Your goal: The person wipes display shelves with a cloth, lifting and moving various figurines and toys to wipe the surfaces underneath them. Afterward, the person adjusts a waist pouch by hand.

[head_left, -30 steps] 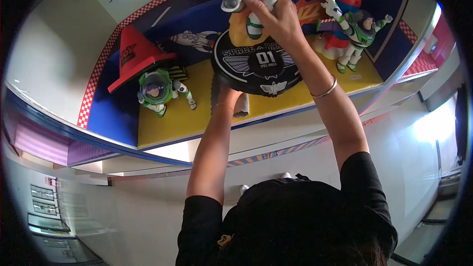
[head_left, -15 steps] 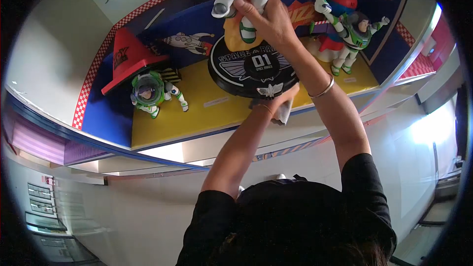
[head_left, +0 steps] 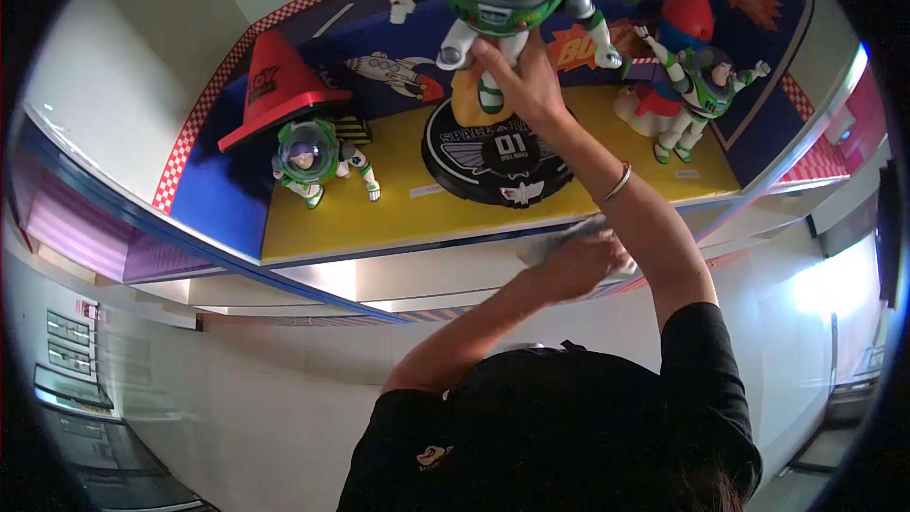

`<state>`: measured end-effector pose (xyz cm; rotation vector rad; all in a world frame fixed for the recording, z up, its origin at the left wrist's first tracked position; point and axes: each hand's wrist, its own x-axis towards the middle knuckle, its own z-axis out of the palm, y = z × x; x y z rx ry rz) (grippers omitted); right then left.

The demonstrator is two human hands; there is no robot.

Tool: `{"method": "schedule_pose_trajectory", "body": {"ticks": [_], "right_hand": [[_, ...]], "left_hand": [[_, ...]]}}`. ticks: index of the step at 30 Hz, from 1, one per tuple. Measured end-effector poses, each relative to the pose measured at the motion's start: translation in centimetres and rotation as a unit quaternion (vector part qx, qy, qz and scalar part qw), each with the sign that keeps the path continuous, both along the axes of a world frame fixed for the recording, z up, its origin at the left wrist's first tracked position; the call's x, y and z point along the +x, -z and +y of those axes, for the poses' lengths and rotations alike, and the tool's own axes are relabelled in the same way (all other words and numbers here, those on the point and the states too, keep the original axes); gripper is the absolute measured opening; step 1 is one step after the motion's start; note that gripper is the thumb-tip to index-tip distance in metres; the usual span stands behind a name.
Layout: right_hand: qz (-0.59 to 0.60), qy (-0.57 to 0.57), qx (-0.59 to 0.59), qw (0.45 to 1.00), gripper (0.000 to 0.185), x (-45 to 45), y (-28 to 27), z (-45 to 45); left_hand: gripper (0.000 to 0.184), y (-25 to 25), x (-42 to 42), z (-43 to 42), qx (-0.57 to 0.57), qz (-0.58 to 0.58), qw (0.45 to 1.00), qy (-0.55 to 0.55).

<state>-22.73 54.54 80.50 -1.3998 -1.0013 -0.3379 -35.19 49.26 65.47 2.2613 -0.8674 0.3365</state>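
Observation:
My right hand (head_left: 531, 85) is closed around the leg of a large green-and-white space ranger figure (head_left: 498, 14). One foot of the figure is on a yellowish support above a round black display base (head_left: 498, 166) marked "01". The base rests on or just over the yellow shelf (head_left: 379, 228); I cannot tell which. In front of the shelf edge, my left hand (head_left: 578, 265) grips a grey cloth (head_left: 559, 240), partly blurred. It is apart from the base and below my right forearm.
Left on the shelf, a smaller space ranger figure (head_left: 308, 156) stands before a red cone-shaped piece (head_left: 284, 85). Another figure (head_left: 701, 100) with raised arms is at the right, beside a red-and-blue rocket (head_left: 687, 19). A blue trim edge (head_left: 332, 284) runs along the cabinet front.
My left hand has come away from the base's front underside and moved right and toward me with the cloth. My right hand keeps its hold on the leg. The whole view has shifted slightly.

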Motion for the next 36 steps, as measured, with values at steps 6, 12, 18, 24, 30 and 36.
{"method": "schedule_pose_trajectory", "body": {"ticks": [6, 12, 18, 24, 30, 36], "right_hand": [[-0.01, 0.081, -0.021, 0.996, 0.051, 0.0, 2.9, 0.1], [-0.051, 0.136, 0.003, 0.989, 0.049, 2.1, 6.3, 1.2], [-0.066, 0.144, 0.005, 0.987, 0.047, 3.4, 7.5, 1.9], [-0.072, 0.16, 0.013, 0.984, 0.042, 3.4, 7.7, 2.4], [-0.105, 0.179, 0.044, 0.977, 0.043, 3.6, 7.4, 3.2], [-0.107, 0.189, 0.034, 0.976, 0.043, 3.8, 8.3, 3.3]], "left_hand": [[0.042, 2.2, -6.0, 1.1, -0.084, 0.059, 0.994, -0.041], [0.042, 2.6, -7.8, 2.3, -0.148, 0.077, 0.982, -0.086], [0.045, 2.6, -8.1, 3.2, -0.279, 0.085, 0.945, -0.149], [0.042, 2.6, -7.8, 2.5, -0.332, 0.09, 0.917, -0.2], [0.036, 2.9, -7.5, 0.4, -0.394, 0.07, 0.878, -0.264], [0.027, 2.3, -7.2, -2.2, -0.448, 0.04, 0.84, -0.304]]}}
